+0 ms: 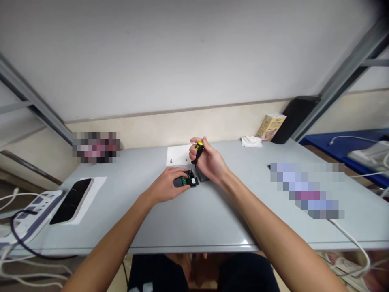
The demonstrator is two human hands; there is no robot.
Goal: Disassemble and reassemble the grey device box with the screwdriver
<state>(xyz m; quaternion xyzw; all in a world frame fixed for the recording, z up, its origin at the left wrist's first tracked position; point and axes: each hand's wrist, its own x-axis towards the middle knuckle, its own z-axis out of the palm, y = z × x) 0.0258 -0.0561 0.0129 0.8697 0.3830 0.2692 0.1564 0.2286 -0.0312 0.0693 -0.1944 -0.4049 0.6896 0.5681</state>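
Near the middle of the grey table [188, 227], my left hand [168, 184] is closed round a small black device with a green circuit board [184, 180], pressing it against the tabletop. My right hand [209, 160] grips a black and yellow screwdriver [198, 152], its handle tilted and its shaft pointing down at the upper part of the device. A dark grey flat piece [202, 177] lies under and beside my right hand. Behind both hands is a white sheet [176, 155] with a few tiny dark bits on it, too small to identify.
At the left are a phone [72, 201] on white paper and a power strip [36, 215] with cables. Tissue [251, 141], a carton [271, 126] and a black cylinder [296, 117] stand at the back right. A blurred item [306, 190] lies at the right.
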